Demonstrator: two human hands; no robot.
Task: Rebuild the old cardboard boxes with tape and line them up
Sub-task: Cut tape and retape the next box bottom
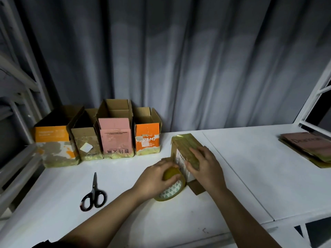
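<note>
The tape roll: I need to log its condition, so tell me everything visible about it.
The yellowish clear tape roll has a white core printed with small green triangles. It leans tilted on the white table, against the taped cardboard box lying there. The left hand grips its upper rim; the right hand presses flat on the box.
</note>
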